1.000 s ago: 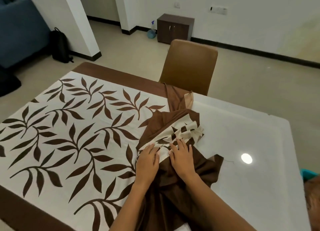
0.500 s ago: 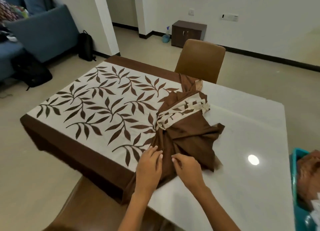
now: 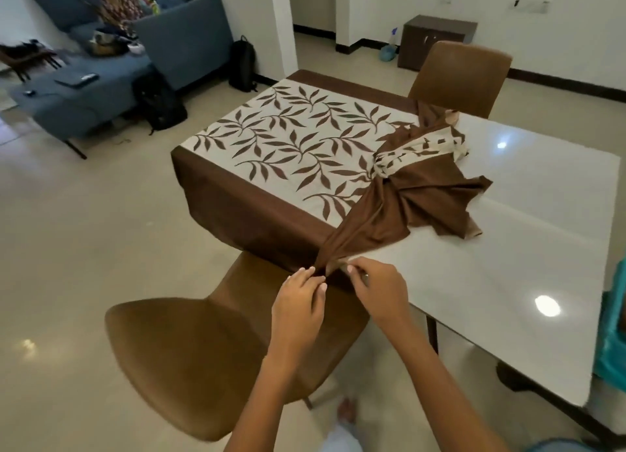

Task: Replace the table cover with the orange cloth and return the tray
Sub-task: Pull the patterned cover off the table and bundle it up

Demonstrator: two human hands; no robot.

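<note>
**Both hands pinch the brown edge of the leaf-print cover**

At lower centre of the frame, the left hand (image 3: 299,299) and the right hand (image 3: 379,290) sit close together, each closed on the gathered brown border of the table cover (image 3: 288,153), which is drawn taut into a narrow strand from the tabletop's near edge. The cover still lies flat over the left part of the white tabletop (image 3: 508,248), its cream panel printed with brown leaves; towards the centre right it is bunched into a crumpled heap, and the glossy surface to the right of the heap is bare. A brown chair (image 3: 203,360) stands below the hands, another brown chair (image 3: 464,75) at the far side of the tabletop. A teal object (image 3: 614,333), cut off by the right edge of the frame, cannot be identified. A blue sofa (image 3: 101,79) fills the upper left.
</note>
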